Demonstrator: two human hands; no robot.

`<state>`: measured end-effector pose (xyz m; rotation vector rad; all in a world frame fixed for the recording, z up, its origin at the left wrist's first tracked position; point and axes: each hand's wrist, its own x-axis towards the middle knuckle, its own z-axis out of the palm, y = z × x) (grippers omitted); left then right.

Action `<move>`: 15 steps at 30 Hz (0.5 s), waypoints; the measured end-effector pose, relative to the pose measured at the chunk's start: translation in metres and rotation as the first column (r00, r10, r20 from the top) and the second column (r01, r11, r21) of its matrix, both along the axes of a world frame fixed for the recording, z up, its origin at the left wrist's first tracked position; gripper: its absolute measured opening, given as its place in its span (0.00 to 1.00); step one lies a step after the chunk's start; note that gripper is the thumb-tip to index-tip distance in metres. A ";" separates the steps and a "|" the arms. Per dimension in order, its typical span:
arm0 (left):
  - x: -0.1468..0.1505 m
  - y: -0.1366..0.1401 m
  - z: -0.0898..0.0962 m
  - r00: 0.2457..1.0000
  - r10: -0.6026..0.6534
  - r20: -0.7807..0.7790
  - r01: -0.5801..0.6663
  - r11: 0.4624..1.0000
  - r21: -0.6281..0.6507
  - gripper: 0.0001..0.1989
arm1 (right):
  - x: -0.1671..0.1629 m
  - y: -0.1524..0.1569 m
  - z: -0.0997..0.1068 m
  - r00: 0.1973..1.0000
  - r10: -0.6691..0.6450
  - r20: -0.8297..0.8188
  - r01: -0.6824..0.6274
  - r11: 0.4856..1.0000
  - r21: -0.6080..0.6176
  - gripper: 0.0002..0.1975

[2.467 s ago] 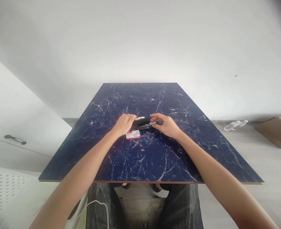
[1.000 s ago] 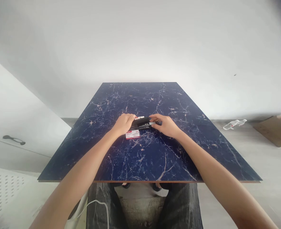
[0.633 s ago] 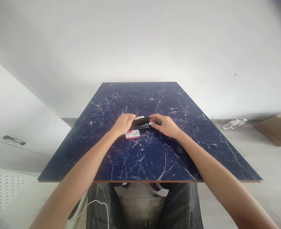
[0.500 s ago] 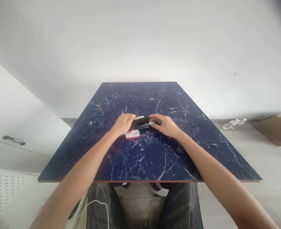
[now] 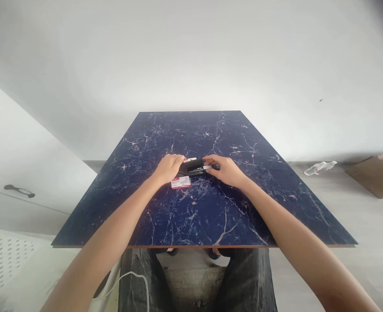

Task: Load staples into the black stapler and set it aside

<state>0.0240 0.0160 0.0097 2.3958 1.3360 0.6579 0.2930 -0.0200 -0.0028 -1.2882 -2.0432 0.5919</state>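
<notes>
Stapler (image 5: 193,165) sits mid-frame on the counter (image 5: 178,134); my left grip (image 5: 170,168) holds its left end steady, my right grip (image 5: 222,169) pinches the pale strip (image 5: 207,167), best kept straight.

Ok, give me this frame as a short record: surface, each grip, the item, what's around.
surface: blue marble-patterned table
item: black stapler, lying crosswise, its left end hidden
left grip: on the stapler's left end; how the fingers wrap is hidden
right grip: thumb and fingers around a pale strip at the stapler's right end
near side of stapler: red-and-white card, print unreadable
floor, picture right: clear bottle on its side; cardboard box
</notes>
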 end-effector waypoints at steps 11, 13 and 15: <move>0.000 0.000 0.000 1.000 -0.001 -0.002 0.001 1.000 0.000 0.29 | -0.003 -0.002 0.003 1.000 -0.024 -0.003 0.024 1.000 0.003 0.20; 0.000 0.000 0.000 1.000 -0.004 0.005 0.004 1.000 0.000 0.29 | -0.004 -0.002 0.004 1.000 -0.026 -0.014 0.026 1.000 0.005 0.19; 0.000 0.000 0.000 1.000 -0.006 0.010 0.006 1.000 0.000 0.29 | -0.004 -0.002 0.003 0.999 -0.026 -0.025 0.026 1.000 0.011 0.19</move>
